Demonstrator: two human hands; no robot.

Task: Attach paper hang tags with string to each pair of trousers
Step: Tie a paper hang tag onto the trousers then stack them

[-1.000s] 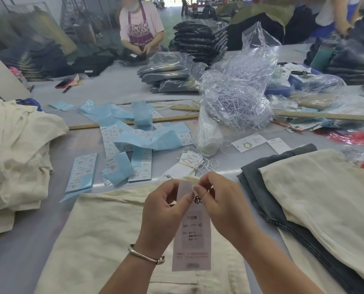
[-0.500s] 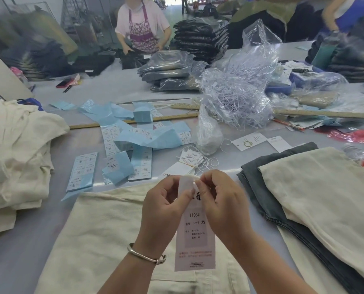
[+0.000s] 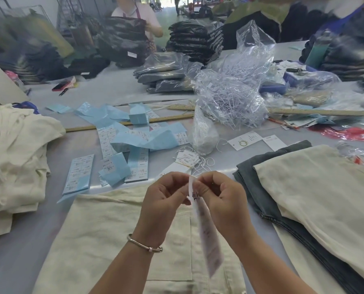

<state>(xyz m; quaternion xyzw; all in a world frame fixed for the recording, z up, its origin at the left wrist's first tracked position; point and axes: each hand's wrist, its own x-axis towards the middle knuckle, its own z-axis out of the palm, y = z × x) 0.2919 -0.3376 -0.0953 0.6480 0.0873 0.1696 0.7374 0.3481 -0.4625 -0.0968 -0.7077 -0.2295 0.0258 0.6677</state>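
A long pale paper hang tag is pinched at its top by both hands.

The left hand and right hand are held above cream folded trousers on the near grey table; the tag is turned nearly edge-on and blurred.

We see a grey table carrying cream trousers at 6 o'clock, a cream pile at 9, blue label sheets at 11, and bagged strings at 1.

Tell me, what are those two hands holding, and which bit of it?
A paper tag. The left hand and the right hand both pinch its top end, and the rest hangs down over the cream trousers.
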